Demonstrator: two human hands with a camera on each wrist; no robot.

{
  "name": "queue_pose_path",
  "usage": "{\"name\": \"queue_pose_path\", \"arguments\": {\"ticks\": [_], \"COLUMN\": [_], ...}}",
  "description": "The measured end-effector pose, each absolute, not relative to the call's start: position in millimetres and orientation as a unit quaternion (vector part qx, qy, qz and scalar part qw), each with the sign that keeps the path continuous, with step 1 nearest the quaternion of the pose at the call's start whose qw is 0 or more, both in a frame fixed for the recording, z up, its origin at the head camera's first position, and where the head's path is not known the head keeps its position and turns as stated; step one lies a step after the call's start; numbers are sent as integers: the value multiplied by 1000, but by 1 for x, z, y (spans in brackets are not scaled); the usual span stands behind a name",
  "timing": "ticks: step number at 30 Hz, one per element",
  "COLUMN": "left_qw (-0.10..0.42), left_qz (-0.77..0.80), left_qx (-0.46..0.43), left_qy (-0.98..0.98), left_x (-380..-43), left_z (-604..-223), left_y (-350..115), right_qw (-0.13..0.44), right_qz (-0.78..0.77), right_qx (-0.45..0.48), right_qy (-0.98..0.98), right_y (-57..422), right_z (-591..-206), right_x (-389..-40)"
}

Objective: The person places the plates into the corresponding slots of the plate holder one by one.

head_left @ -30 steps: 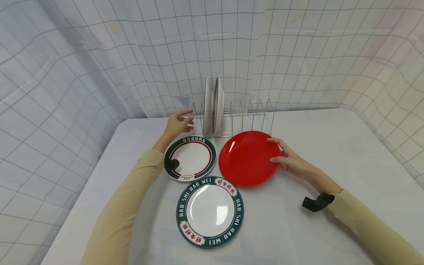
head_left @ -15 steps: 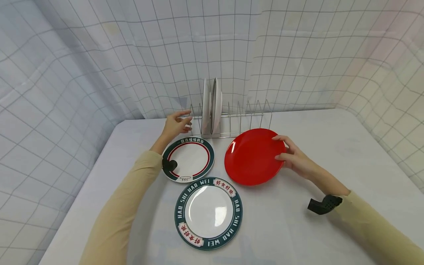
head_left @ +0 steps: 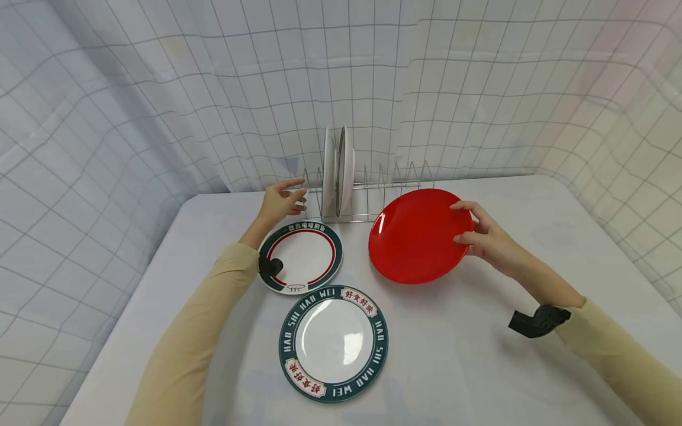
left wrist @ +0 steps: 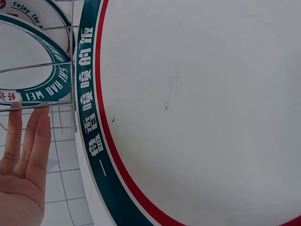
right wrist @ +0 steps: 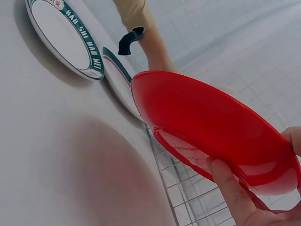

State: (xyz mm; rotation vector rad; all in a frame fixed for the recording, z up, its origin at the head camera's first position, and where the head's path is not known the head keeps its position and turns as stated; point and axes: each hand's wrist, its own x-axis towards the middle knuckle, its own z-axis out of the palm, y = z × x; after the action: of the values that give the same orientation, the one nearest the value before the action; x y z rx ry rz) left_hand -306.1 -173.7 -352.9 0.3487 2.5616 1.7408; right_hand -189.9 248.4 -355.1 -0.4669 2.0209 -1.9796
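Note:
My right hand [head_left: 492, 239] grips a red plate [head_left: 418, 236] by its right edge, thumb on the upper face. In the right wrist view the fingers press the underside of the red plate [right wrist: 211, 122], which is tilted and off the table. My left hand [head_left: 281, 200] is at the left end of a wire dish rack [head_left: 367, 220]. Its fairly straight fingers [left wrist: 40, 136] reach up to a rack wire in the left wrist view. Two plates [head_left: 344, 171] stand upright in the rack, towards its left end.
A green-rimmed plate with a red ring [head_left: 306, 257] lies flat under my left wrist. In front of it lies a larger green-rimmed plate [head_left: 334, 343] with lettering. A gridded white cloth [head_left: 479, 106] hangs behind the table [head_left: 469, 355].
The red plate has been lifted off the table and tilted by my right hand, moving right and slightly back. The left hand has stayed at the rack's end.

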Motion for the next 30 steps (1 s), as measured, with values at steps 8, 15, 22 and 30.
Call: {"name": "queue_pose_path", "arguments": {"ticks": [8,15,22,30], "left_qw": [13,14,13,7], "left_qz": [556,558,557,558], "left_qx": [105,105,101,106], "left_qy": [825,823,824,823], "left_x": [-302,-303,-305,-306], "left_z": [-349,-350,-352,-352], "left_y": [-172,-171,-172,-172], "right_qw": [109,96,66,38], "right_qz": [-686,-697,-669,-640], "right_qx": [-164,-165,-134,-132], "right_qy": [700,692,728,756], "right_y": [248,239,222,202], "right_z": [-326,-307,-295,-287], "right_x": [-202,-215,-229,-250]}}
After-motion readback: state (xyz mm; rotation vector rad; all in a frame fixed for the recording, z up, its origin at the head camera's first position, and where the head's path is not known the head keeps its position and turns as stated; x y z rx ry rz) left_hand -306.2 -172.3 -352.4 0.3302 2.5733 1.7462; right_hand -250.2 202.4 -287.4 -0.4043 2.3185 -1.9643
